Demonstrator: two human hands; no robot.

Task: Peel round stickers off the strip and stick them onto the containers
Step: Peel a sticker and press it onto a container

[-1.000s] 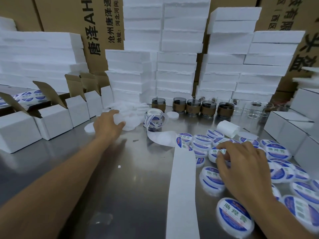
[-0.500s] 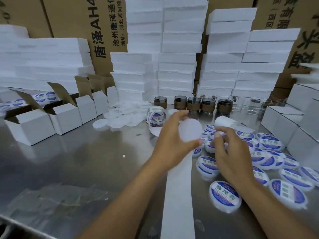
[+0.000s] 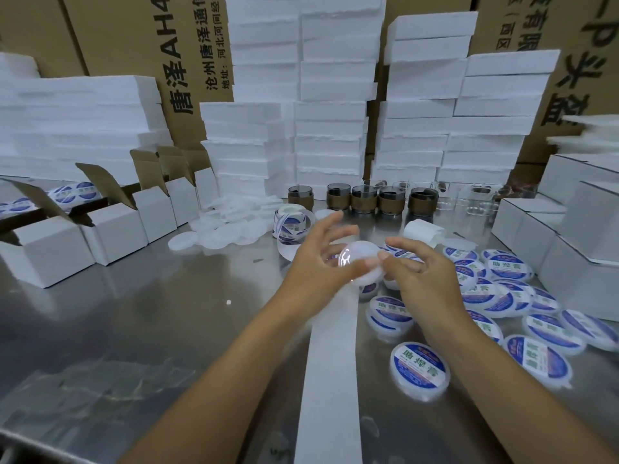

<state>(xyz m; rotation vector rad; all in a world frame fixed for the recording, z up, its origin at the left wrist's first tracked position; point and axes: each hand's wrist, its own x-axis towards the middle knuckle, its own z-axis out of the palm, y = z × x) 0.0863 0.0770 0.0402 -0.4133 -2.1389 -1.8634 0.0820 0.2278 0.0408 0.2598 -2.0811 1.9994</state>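
Head view, left hand [image 3: 320, 262]: grip clamped on the blank container [image 3: 363, 261], thumb across its near face, fingers spread behind it
Head view, right hand [image 3: 427, 274]: grip closed, thumb and forefinger pinching the right rim of the blank container; whether a sticker lies between them cannot be told
Blank container, position: in the air above the table [image 3: 150, 313], between both hands, over the far part of the strip
Strip [image 3: 330, 380]: white backing lying flat, running from the sticker roll [image 3: 291, 226] at the far end to the near edge; the near length carries no stickers
Labelled containers [image 3: 420, 370]: scattered on the right of the table, blue-and-white stickers facing up
Unlabelled stock [image 3: 227, 222]: heap of white discs, far, left of the sticker roll
Surroundings: open cartons [image 3: 47, 252] on the left; foam slabs [image 3: 331, 95] stacked at the far side
Handling, container: judged light, thin and glossy, so probably slippery; hold by the rim, keep the flat face free, press lightly as it may flex
Handling, sticker: judged thin, limp and tacky underneath; lift by one edge only, since it is likely to curl or fold onto itself
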